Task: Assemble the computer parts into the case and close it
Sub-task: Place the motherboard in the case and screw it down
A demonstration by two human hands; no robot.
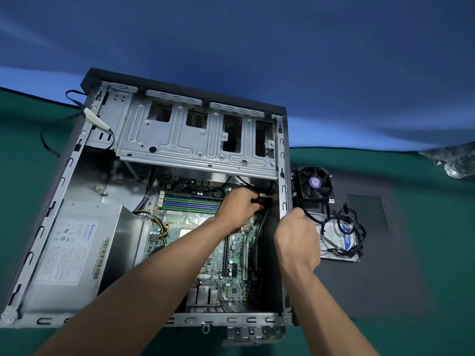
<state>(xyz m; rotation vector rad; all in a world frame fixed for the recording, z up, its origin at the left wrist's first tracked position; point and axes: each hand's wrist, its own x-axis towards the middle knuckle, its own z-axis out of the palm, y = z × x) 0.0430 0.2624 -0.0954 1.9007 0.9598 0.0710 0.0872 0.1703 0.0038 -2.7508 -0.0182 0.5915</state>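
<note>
A green cloth covers the surface (424, 337), and behind it, from 10 to 2 o'clock, a blue fabric backdrop (257, 47) fills the whole upper part of the view. The open computer case (33, 255) lies on its side at the centre and left of the surface, its inside facing up.

Inside the case, the drive cage (180, 140) sits at 12 o'clock, the power supply (74, 250) at 8 o'clock, and the motherboard (205, 227) at the centre, with green and blue memory slots (190, 201) across its upper part.

The left hand (241, 209) reaches over the motherboard to the upper right corner of the case; its fingers are curled around a black cable (261, 227) there, near a white clip. The right hand (298, 237) is curled at the right wall of the case, at 3 o'clock; whether it grips the wall or a cable I cannot tell.

Just outside the case at 3 o'clock lies the dark side panel (385, 278), flat on the cloth. On it rest 1 cooling fan (314, 185) and, nearer, 1 hard drive (336, 240) with black cables looped over it. At the far right edge, at 2 o'clock, sits a blurred grey bundle (455, 160).
</note>
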